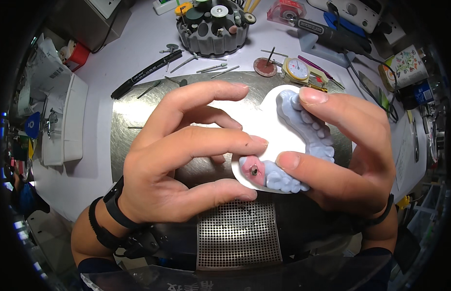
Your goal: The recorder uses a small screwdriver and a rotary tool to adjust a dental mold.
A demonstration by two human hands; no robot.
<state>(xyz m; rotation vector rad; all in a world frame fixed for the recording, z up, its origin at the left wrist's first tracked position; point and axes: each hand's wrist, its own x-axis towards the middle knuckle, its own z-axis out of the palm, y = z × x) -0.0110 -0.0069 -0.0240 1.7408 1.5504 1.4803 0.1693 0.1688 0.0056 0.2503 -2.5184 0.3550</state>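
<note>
A dental arch model [310, 133] of pale blue teeth on a white base is held up over a metal work tray [133, 116]. One end of the arch carries a pink gum piece [252, 167] with a small metal insert in it. My right hand [354, 150] grips the model, thumb on the blue teeth near the pink piece and index finger over the far end. My left hand [186, 155] touches the white base from the left, fingers spread along its edge and thumb beneath it.
A perforated grille [237, 235] sits in the tray's near side. Behind the tray lie a black pen [145, 73], loose burs [211, 68], a grey round bur holder [213, 29], a dial gauge [298, 69], a handpiece [332, 36]. White cloths [63, 116] lie left.
</note>
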